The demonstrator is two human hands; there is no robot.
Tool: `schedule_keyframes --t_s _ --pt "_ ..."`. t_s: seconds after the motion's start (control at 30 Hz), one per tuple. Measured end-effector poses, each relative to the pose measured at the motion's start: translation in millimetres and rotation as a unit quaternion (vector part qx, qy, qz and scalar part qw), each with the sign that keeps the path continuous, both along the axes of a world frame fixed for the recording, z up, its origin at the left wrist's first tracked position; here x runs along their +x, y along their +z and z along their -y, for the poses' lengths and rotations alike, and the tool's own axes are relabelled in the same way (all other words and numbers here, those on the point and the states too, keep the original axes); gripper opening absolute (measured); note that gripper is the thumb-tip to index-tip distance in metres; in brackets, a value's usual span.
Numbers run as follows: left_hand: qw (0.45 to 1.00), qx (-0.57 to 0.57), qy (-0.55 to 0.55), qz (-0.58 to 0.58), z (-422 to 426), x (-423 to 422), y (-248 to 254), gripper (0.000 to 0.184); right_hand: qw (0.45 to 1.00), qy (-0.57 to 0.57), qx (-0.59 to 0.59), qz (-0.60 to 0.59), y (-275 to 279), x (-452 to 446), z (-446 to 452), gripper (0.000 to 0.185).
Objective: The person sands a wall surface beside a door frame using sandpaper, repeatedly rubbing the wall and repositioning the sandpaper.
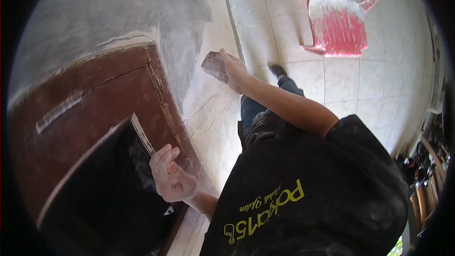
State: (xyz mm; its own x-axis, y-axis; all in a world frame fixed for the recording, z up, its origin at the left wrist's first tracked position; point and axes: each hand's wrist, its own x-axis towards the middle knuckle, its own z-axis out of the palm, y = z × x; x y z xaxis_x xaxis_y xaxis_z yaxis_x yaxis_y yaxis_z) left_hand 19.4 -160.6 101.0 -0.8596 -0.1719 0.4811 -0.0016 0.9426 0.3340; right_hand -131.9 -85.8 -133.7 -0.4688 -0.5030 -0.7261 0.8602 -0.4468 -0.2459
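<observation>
My right hand (pixel 233 70) grips a worn, dusty brown block (pixel 214 66) and holds it at the pale patched strip of wall (pixel 208 90). Coated in whitish dust, my left hand (pixel 173 175) is loosely curled with its fingers partly apart beside the brown wooden frame (pixel 166 123). Nothing shows in it. Its fingertips are near the lower end of a narrow whitish edge (pixel 142 133) that borders a dark opening or pane (pixel 109 189). The frame has cracked, chipped edges and a pale scraped mark (pixel 59 113).
A red plastic chair (pixel 339 28) smeared with white stands on the pale tiled floor (pixel 388 80) at the upper right. Grey plaster (pixel 118 9) covers the wall beyond the frame. Assorted items (pixel 424 185) lie at the right edge. My foot (pixel 277 70) is on the floor.
</observation>
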Motion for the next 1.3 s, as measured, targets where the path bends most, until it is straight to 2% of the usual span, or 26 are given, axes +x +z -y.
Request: schedule_keyframes --t_s 0.03,0.1,0.17,0.2,0.27,0.33,0.37,0.47,0.6,0.67,0.8,0.83,0.97,1.07,1.2,1.3 --pt "1.000 0.008 -0.002 0.002 -5.1 0.1 -1.9 0.018 0.999 -0.025 -0.040 0.025 -1.6 -0.3 -10.9 0.048" --pt "0.988 0.151 -0.034 -0.002 -12.5 5.9 -32.2 0.019 0.991 -0.048 -0.116 0.042 -6.2 0.4 -32.4 0.046" --pt "0.955 0.283 0.028 0.088 -26.5 -1.7 -66.2 0.024 0.981 -0.044 -0.188 0.030 -11.1 4.7 -51.9 0.043" --pt "0.916 0.344 0.106 0.177 -38.7 -12.0 -84.0 0.033 0.981 -0.025 -0.191 0.016 -9.3 6.2 -60.5 0.043" --pt "0.831 0.525 0.120 0.142 -45.7 -17.8 -148.5 0.054 0.981 0.008 -0.195 -0.011 -2.2 9.6 -78.0 0.042" --pt "0.682 0.710 0.129 0.123 -55.5 -27.0 -165.8 0.059 0.986 0.044 -0.154 -0.042 19.9 11.1 -96.3 0.042" --pt "0.590 0.788 0.130 0.115 -58.8 -28.4 -173.3 0.061 0.988 0.061 -0.132 -0.054 27.4 12.0 -103.5 0.042" --pt "0.467 0.875 0.031 0.123 -58.2 -34.4 -203.5 0.060 0.987 0.069 -0.113 -0.088 31.0 18.4 -120.4 0.041" --pt "0.472 0.877 0.074 0.044 -70.2 -41.4 -210.4 0.049 0.979 0.105 0.023 -0.174 45.6 24.2 -138.4 0.038" --pt "0.506 0.858 0.086 0.030 -69.6 -43.7 -209.4 0.048 0.947 0.152 0.113 -0.259 47.2 27.3 -147.7 0.036" --pt "0.612 0.783 0.099 0.047 -65.3 -36.1 -206.1 0.048 0.938 0.156 0.155 -0.270 36.6 45.4 -157.7 0.030" --pt "0.615 0.782 0.079 0.054 -64.9 -35.9 -205.8 0.050 0.938 0.148 0.152 -0.275 40.3 47.6 -160.1 0.030" --pt "0.546 0.832 -0.001 0.100 -70.8 -36.2 -181.8 0.051 0.933 0.110 0.173 -0.296 33.8 46.4 -175.0 0.029" --pt "0.513 0.850 -0.043 0.114 -69.5 -33.6 -187.2 0.049 0.943 0.088 0.173 -0.272 46.8 44.2 -185.2 0.029" --pt "0.516 0.848 -0.027 0.118 -77.5 -35.2 -185.5 0.047 0.933 0.086 0.195 -0.292 42.4 48.6 -195.2 0.029" --pt "0.512 0.852 -0.036 0.105 -77.6 -33.1 -185.7 0.044 0.941 0.038 0.210 -0.264 43.1 45.0 -206.8 0.030"
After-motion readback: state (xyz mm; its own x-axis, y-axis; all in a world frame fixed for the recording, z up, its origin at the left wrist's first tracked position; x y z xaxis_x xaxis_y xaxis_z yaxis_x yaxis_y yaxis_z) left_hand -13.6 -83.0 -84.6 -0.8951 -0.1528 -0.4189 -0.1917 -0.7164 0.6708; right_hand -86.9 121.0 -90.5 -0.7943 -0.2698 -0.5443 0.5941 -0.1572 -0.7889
